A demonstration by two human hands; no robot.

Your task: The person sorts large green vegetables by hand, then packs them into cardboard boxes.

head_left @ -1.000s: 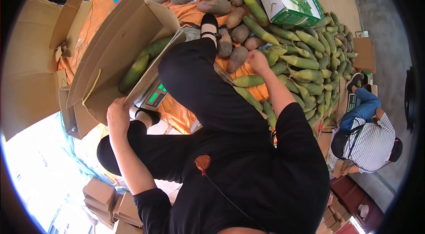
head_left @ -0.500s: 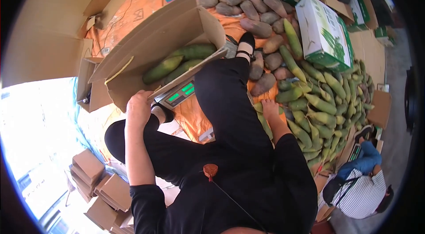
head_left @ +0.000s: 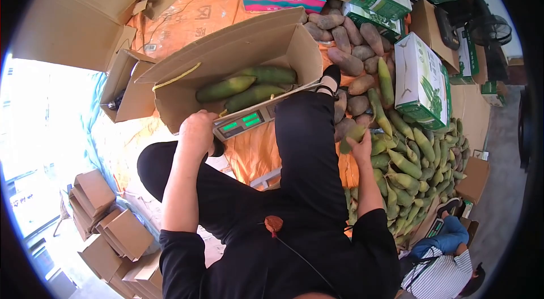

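Note:
My right hand [head_left: 362,147] is closed around a green radish [head_left: 351,139], lifted above the heap of green radishes [head_left: 405,177] on my right. My left hand [head_left: 196,129] is closed at the near edge of an open cardboard box [head_left: 226,41], its fingers partly hidden by the rim. Inside that box lie several long green radishes [head_left: 249,97]. Under the box's near side shows a digital scale [head_left: 245,123] with lit green figures.
Several reddish-brown roots [head_left: 345,61] lie on the orange sheet [head_left: 187,13] beyond my foot. Printed cartons [head_left: 422,81] stand at the right and back. Folded cardboard boxes [head_left: 127,231] are stacked at lower left. Another person [head_left: 436,270] sits at lower right.
My right hand has risen from the radish heap and now holds a green radish. My left hand stays at the box edge. The whole view has shifted somewhat.

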